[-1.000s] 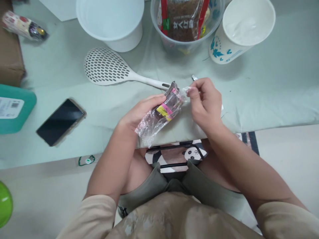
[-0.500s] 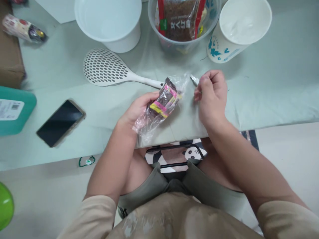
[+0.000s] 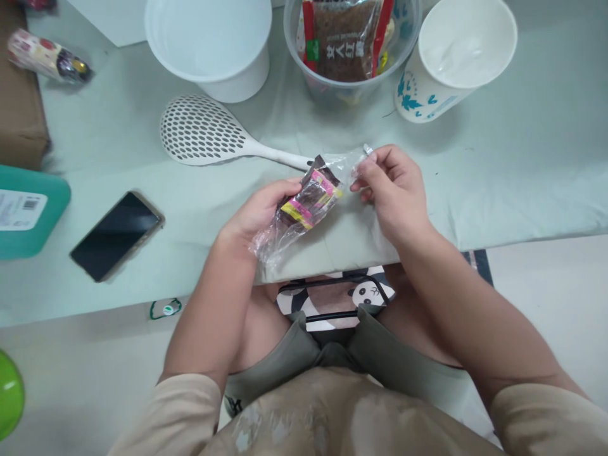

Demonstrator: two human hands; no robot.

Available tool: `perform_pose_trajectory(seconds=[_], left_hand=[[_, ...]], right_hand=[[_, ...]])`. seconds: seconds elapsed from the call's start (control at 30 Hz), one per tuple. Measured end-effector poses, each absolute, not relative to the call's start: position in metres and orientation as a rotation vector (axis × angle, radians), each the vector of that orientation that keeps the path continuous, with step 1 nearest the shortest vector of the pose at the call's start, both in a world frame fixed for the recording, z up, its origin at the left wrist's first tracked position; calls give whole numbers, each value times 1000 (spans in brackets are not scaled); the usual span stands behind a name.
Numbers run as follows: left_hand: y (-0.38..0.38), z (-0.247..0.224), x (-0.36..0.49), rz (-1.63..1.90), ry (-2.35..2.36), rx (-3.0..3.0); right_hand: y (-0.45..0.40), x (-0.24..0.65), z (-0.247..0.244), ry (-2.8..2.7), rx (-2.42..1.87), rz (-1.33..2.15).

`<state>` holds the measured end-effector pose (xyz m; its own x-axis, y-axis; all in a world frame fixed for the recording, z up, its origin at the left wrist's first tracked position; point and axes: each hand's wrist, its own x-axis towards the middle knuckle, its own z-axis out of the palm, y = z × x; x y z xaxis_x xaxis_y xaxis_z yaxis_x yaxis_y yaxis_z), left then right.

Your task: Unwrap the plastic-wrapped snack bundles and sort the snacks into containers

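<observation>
In the head view, the left hand (image 3: 263, 208) is grasping a dark snack (image 3: 293, 208) inside its clear wrapper (image 3: 272, 244), above the tabletop (image 3: 522, 183); the right hand (image 3: 398, 187) is pinching the wrapper's corner. Farther away, a clear tub (image 3: 327, 92) is holding a red-edged packet (image 3: 346, 41), standing between a white bowl (image 3: 232, 88) and a paper cup (image 3: 417, 95).

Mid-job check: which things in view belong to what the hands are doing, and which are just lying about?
In hand:
wrapped dark item, held by the left hand
clear wrapper around it, right hand at its loose end

Untouched, seemingly just lying about:
slotted white spoon
phone
white tub
paper cup
teal container
</observation>
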<state>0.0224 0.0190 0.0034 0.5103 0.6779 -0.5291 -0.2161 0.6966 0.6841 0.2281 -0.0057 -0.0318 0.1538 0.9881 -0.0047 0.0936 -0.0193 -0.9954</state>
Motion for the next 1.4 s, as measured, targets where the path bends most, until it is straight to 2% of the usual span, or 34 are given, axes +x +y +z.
perform_pose_trajectory(seconds=[0.27,0.57,0.67,0.8,0.87,1.17,1.4], left_hand=[[22,6,14,475,879,579],[22,3,17,526,836,560],[25,-1,11,502,819,595],[26,-4,5,461,821,683],[25,-4,5,440,855,707],[22,-1,3,402,884,715],[25,-2,-2,439,877,670]], right_hand=[[0,237,-36,-1095,-1310,1110],[4,239,-30,-897,-1268,914],[3,238,-22,-754,-1282,1120],[-5,231,-9,-707,-1295,1673],[-11,227,-7,-818,-1248,1751],[-4,232,-35,-1058,-1233,1467],[6,249,-41,-925,-1334,1187]])
